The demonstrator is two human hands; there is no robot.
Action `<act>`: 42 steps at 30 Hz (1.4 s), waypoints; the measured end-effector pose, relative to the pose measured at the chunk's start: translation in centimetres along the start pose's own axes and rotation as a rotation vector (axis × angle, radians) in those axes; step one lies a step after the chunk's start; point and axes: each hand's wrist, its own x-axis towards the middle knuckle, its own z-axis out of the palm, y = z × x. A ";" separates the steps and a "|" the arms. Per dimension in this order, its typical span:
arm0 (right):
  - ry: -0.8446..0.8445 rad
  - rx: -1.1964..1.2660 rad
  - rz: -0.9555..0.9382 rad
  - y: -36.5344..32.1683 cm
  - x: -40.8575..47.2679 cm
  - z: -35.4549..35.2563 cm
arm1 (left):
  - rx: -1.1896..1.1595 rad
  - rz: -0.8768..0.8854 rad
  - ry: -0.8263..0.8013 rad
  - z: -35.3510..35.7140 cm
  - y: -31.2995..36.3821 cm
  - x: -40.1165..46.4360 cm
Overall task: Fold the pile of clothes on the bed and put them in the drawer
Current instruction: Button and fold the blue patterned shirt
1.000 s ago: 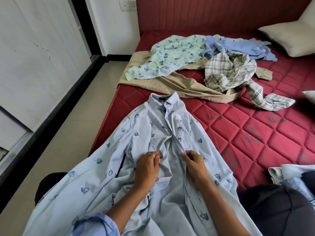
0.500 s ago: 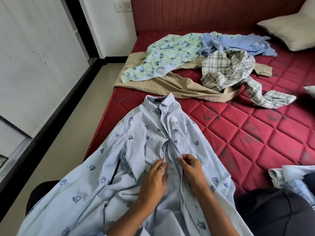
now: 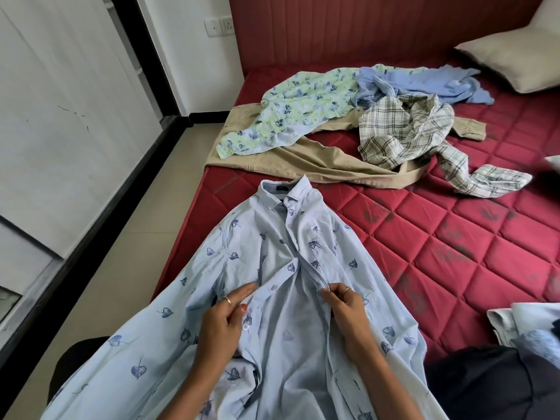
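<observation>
Shirt of pale blue leaf-printed cotton (image 3: 272, 268) lies at the red quilted bed's (image 3: 454, 237) left edge; right hand (image 3: 348, 310) pinches its placket, while left hand (image 3: 224, 316), earlier curled, now presses flat with straight fingers.

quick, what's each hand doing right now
Left hand: open, fingers resting on the light blue leaf-print shirt.
Right hand: pinching that shirt's front edge.
</observation>
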 end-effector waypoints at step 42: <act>-0.006 -0.541 -0.214 -3.4 -2.0 4.0 | 0.206 -0.023 0.035 5.9 6.1 2.1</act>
